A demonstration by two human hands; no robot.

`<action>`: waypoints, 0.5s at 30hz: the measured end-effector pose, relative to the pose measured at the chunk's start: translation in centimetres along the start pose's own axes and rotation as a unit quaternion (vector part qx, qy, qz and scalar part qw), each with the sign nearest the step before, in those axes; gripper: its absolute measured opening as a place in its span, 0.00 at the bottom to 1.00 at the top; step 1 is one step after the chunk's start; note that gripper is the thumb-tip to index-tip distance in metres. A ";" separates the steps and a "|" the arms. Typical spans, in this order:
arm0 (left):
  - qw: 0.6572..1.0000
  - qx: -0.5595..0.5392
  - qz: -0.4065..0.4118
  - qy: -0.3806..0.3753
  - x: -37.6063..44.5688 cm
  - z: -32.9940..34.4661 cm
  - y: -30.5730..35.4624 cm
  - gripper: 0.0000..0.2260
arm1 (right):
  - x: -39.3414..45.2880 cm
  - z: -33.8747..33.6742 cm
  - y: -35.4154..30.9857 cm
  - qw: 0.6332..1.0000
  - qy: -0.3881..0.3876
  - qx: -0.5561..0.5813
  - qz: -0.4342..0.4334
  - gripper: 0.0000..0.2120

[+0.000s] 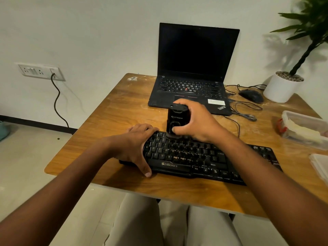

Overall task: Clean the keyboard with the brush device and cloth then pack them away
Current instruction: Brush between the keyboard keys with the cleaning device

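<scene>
Pale trousered knees (159,226) sit under the near edge of a worn wooden worktop (124,110), its rounded corners and grain dusted with pale smears. Along that near edge lies a black plastic keyboard (204,157), wide and slightly angled, its right end running toward the right edge. On its left end rests the left hand (136,144), palm down, fingers spread flat over the far-left keys and thumb stretched along the front rim; it grips nothing but presses the keyboard down. Over the keyboard's back row the right hand (197,121) has its fingers curled closed around a glossy black upright brush device (175,121), boxy with rounded corners, its lower end meeting the keys.

Toward the far edge stands an open black laptop (193,77) with a dark screen. Near the far right corner sit a black mouse (251,95) with loose thin cables and a round white pot (280,87) filled with pebbles and holding a green plant. By the right edge is a clear plastic container (305,128) with pale contents, apparently cloth. Bare wood lies open on the left side of the worktop.
</scene>
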State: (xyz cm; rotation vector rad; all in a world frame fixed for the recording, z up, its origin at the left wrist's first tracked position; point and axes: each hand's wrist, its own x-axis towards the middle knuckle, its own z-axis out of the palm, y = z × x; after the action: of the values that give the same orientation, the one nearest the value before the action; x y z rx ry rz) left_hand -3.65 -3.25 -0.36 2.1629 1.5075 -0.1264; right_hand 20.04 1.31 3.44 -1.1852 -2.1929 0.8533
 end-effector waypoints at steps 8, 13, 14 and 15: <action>1.000 -0.006 0.001 -0.004 -0.1 0.0 0.1 0.67 | -1.0 -1.3 1.2 0.992 -0.079 -0.093 0.018 0.28; 1.000 -0.011 -0.001 0.000 -0.2 -0.1 0.2 0.66 | -0.7 -0.5 0.3 0.999 -0.018 -0.034 -0.007 0.27; 1.000 -0.011 -0.001 0.001 -0.2 -0.1 0.2 0.66 | -0.6 0.4 0.1 1.000 -0.010 -0.008 -0.014 0.27; 1.000 -0.010 -0.001 0.002 -0.1 -0.1 0.1 0.66 | -0.6 1.2 0.1 1.000 -0.010 0.010 -0.022 0.27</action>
State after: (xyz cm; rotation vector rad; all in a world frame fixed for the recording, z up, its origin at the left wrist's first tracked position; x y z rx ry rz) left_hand -3.61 -3.38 -0.21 2.1468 1.5067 -0.1072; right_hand 19.62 0.52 2.46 -1.1190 -2.2134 0.8707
